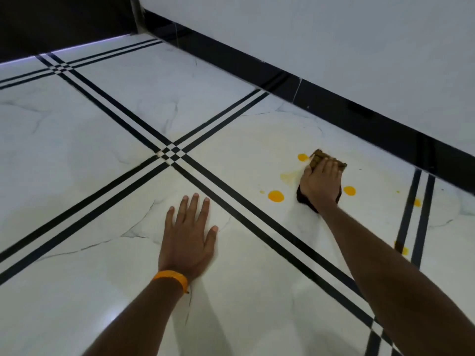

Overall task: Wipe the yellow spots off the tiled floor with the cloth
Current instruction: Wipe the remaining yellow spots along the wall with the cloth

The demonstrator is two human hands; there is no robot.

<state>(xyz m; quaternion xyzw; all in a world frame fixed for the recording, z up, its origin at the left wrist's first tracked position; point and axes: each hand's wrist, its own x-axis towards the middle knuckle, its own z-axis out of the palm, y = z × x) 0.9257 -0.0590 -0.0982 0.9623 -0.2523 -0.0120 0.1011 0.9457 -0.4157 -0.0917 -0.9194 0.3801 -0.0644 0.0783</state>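
While the right hand [320,181] lies palm-down on the cloth [318,155], its fingers are straight and held close together, pressing flat rather than pinching or curling; the cloth sits directly under the palm; a brown, stained corner pokes out past the fingertips at 12 o'clock; a darker fold shows at the wrist, 6 o'clock of the hand.

Cloth is on the tiled floor [102,163], right of centre, near the black skirting [334,98] under the white wall [334,47].

Yellow spots [276,196], clocked from the right hand: the biggest at 8 o'clock, close by; a tiny one just beyond it at 8; one at 11 o'clock just beside the cloth's left edge; one at 4 o'clock beside the wrist; two farther out at 4 to 5 o'clock on the black stripes [424,222], the lower one partly hidden by the forearm; a pale yellow smear [289,176] at 9 o'clock reaches the hand's edge.

Left hand [189,240] is flat on the floor at 8 o'clock, well apart from the cloth; fingers spread, holding nothing; orange wristband [172,277] on that wrist.
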